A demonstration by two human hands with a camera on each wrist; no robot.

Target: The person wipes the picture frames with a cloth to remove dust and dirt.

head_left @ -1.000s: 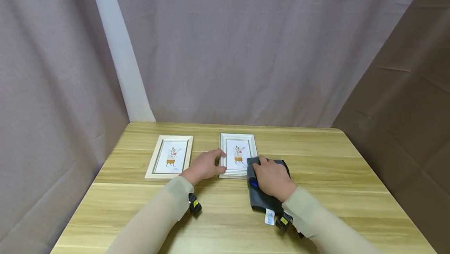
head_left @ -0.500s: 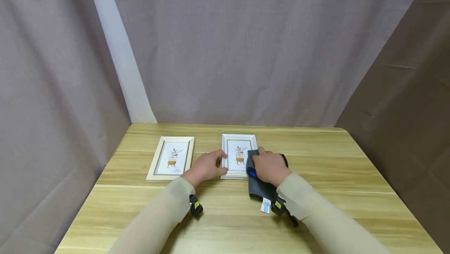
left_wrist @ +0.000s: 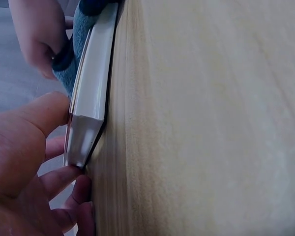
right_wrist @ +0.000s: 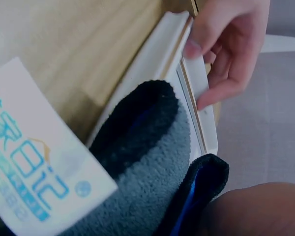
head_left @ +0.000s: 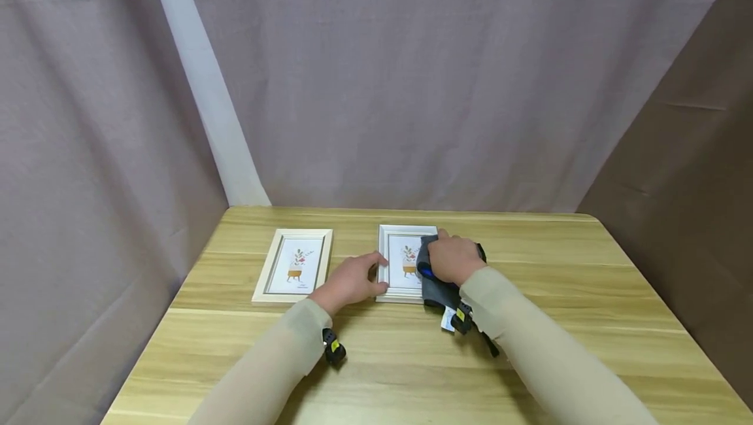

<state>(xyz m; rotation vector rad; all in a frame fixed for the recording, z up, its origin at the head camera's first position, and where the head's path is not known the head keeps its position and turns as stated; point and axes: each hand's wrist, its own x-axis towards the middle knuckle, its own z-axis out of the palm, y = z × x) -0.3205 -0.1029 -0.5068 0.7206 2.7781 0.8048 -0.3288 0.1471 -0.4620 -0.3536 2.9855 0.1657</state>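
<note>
A white picture frame point(head_left: 401, 263) with a potted-plant print lies flat on the wooden table. At its left side, my left hand point(head_left: 350, 281) holds it between thumb and fingers; the thumb sits by the lower left corner. My right hand point(head_left: 455, 259) grips a dark grey cloth point(head_left: 438, 291) and presses it onto the frame's right side, hiding part of the print. In the right wrist view the fuzzy cloth point(right_wrist: 152, 172) is folded, with black edging, a blue inner side and a white label point(right_wrist: 44, 157). The left wrist view shows the frame's white side point(left_wrist: 94, 73) low against the tabletop.
A second, cream picture frame point(head_left: 322, 268) with a similar print lies to the left of my left hand. Grey curtains point(head_left: 400, 85) hang behind the table point(head_left: 376, 373) and on both sides. Each wrist wears a small black camera point(head_left: 334, 349).
My right hand has slid the cloth up along the frame's right side, away from me, bunching it more. The left hand keeps its place at the frame's left edge. The view has shifted slightly.
</note>
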